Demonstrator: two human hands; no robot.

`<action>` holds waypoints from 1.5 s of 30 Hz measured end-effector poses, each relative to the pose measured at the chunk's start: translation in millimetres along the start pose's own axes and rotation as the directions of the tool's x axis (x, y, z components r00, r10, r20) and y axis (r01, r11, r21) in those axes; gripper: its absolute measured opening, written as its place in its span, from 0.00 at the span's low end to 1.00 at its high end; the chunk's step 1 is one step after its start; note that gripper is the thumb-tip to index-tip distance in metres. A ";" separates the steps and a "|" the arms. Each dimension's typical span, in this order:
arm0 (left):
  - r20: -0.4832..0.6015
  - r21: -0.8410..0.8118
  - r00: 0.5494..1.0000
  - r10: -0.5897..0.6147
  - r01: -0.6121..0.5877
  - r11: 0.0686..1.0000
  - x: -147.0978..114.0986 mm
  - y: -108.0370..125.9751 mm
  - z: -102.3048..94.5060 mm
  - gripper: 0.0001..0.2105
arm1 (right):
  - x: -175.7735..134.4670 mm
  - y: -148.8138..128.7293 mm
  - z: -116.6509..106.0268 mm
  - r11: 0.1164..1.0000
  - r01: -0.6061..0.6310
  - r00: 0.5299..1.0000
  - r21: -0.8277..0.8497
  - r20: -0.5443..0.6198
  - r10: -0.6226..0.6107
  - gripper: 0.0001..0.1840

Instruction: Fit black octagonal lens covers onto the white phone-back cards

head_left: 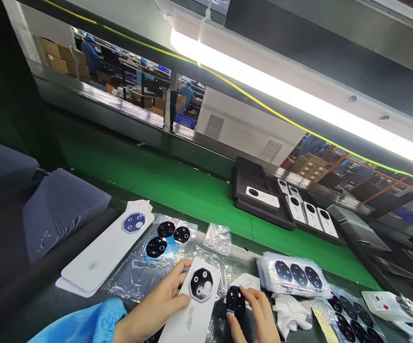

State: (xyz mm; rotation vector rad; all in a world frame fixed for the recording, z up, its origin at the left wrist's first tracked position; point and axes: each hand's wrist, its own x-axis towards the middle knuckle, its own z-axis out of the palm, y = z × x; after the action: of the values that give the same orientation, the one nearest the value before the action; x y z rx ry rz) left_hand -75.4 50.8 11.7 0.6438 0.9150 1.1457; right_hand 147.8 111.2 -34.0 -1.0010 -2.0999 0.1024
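Observation:
My left hand (163,305) grips a white phone back panel (178,328) by its left edge, thumb on top. A black octagonal camera plate with round holes (201,284) sits at the panel's upper end. Just to the right, my right hand (256,314) pinches a loose black camera lens cover (235,302) between thumb and fingers, tilted and apart from the panel. Left of my hands lie stacked white panels (102,250), the top one with a bluish camera plate. Loose black lens covers (156,247) rest on clear plastic film (131,274) beyond my left hand.
Bagged lens covers (298,274) are piled to the right, near a crumpled white cloth (291,317) and a white bottle (388,305). Black trays (260,214) with white panels stand on the green surface (192,190). Dark thin sheets (67,205) lean at left. A lamp (299,100) hangs above.

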 end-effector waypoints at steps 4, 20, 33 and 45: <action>0.004 0.002 1.000 -0.002 0.002 1.000 -0.2 -0.2 -0.2 0.37 | 0.7 -0.7 -1.0 1.000 0.013 1.000 0.002 0.011 -0.013 0.18; 0.024 0.002 0.999 0.028 -0.028 1.000 -3.0 -4.4 -2.2 0.36 | 20.1 -21.1 -11.0 0.999 0.037 0.999 0.032 0.039 -0.038 0.16; -0.010 0.075 0.988 0.156 -0.155 0.985 -14.8 -37.2 -21.7 0.33 | 22.0 -57.8 34.6 0.949 0.185 0.947 0.253 0.213 -0.242 0.30; 0.034 0.094 0.993 0.116 -0.118 0.988 -16.9 -36.2 -23.4 0.32 | 24.8 -52.9 30.7 0.941 0.162 0.901 0.297 0.345 -0.264 0.33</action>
State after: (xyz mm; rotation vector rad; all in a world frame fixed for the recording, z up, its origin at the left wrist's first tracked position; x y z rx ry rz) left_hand -80.6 23.2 -25.1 0.7989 0.9222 1.1992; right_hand 84.5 99.5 -19.4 -0.6184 -2.4558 0.4856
